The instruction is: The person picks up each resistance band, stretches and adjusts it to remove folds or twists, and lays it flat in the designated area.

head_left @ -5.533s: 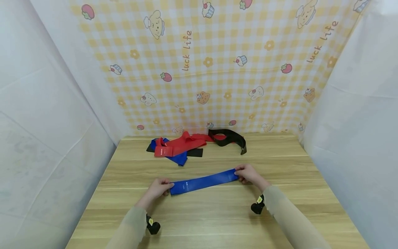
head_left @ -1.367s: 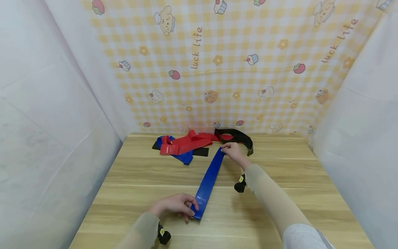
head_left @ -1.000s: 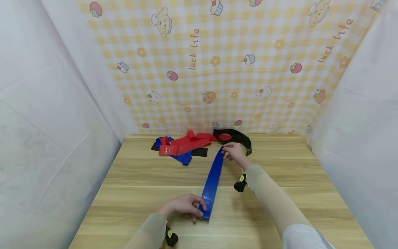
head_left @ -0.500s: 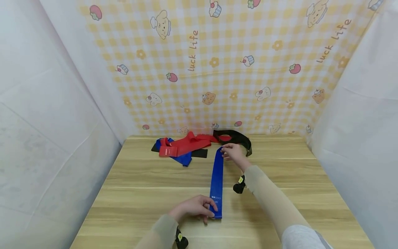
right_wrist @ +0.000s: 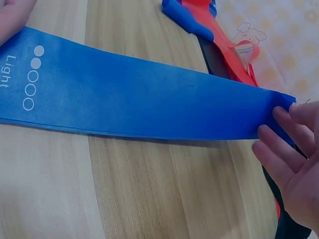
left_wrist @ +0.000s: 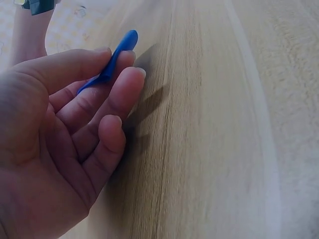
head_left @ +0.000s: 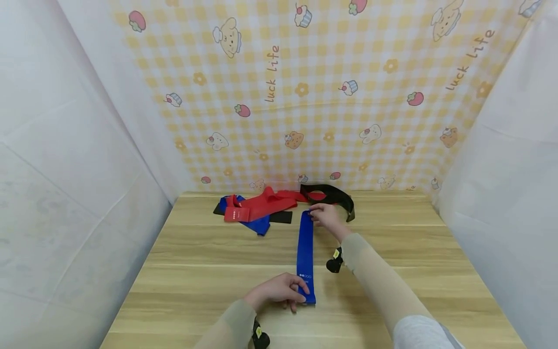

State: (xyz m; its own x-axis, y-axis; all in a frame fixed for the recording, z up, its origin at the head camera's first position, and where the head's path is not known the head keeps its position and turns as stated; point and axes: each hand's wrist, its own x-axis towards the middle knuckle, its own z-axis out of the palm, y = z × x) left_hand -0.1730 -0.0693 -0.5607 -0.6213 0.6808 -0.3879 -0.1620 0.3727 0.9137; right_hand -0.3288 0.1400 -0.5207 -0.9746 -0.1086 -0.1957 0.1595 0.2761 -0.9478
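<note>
A flat blue resistance band [head_left: 305,247] runs front to back over the wooden table, pulled out lengthwise between both hands. My left hand [head_left: 281,290] pinches its near end between thumb and fingers; in the left wrist view the band's edge [left_wrist: 118,56] shows between them. At the far end, my right hand [head_left: 328,220] grips the other end with thumb and index finger, the remaining fingers loosely spread beneath. The right wrist view shows the band's face [right_wrist: 149,99] printed with "Light" and a row of circles, some filled white.
Along the table's back lie red bands [head_left: 261,206] over another blue band [head_left: 260,226] and a black strip [head_left: 281,217]. A looped black band [head_left: 333,194] sits just behind my right hand. A checked cloth [head_left: 261,121] hangs behind; white sheets [head_left: 87,194] flank the table.
The blue band has turned from lying left to right to running front to back. Over the last second my left hand has carried its near end rightward, while the right hand has barely moved.
</note>
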